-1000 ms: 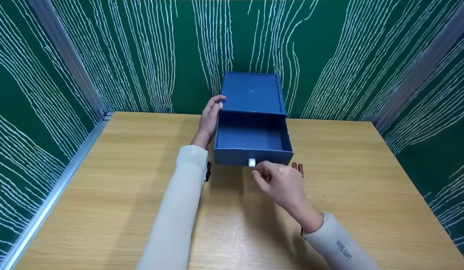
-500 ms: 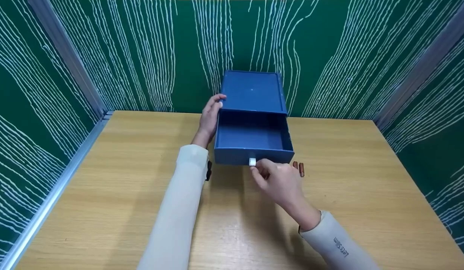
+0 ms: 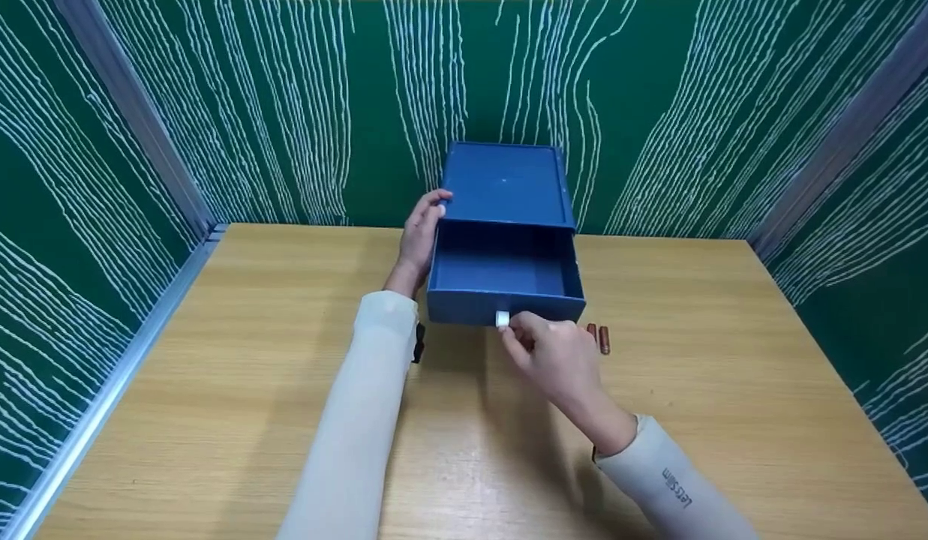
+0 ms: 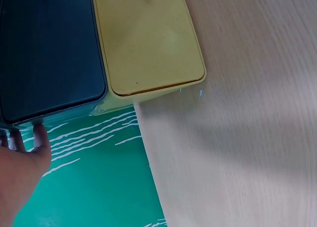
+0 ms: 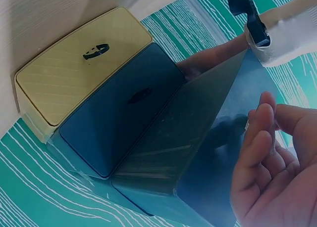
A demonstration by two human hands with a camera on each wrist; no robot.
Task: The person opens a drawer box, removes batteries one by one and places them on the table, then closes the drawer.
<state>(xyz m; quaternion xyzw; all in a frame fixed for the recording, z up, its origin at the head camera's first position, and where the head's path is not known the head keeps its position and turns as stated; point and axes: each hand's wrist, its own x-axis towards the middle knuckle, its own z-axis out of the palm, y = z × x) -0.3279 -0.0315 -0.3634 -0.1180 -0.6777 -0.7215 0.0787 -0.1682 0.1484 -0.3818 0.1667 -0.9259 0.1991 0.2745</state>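
A stack of drawers with a blue top [image 3: 505, 184] stands at the back of the table, and its top blue drawer [image 3: 464, 306] is pulled partly out. No contents show inside the drawer. My right hand [image 3: 565, 364] pinches the small white pull tab [image 3: 503, 319] on the drawer's front between thumb and curled fingers. My left hand [image 3: 418, 240] rests along the stack's left side, fingers fairly straight against it. Below the pulled drawer, the right wrist view has a shut blue drawer [image 5: 106, 125] and a yellow drawer [image 5: 64, 83], each with a dark loop.
Small reddish-brown cylinders [image 3: 604, 340] lie on the wooden table [image 3: 734, 360] just right of the drawer, partly behind the right hand. Green walls [image 3: 651, 67] with white wavy lines stand behind and on both sides, joined by metal posts [image 3: 831, 135].
The drawer front and the right hand have shifted slightly back toward the stack. The right fingers have closed up to the white tab. My left hand stays in place.
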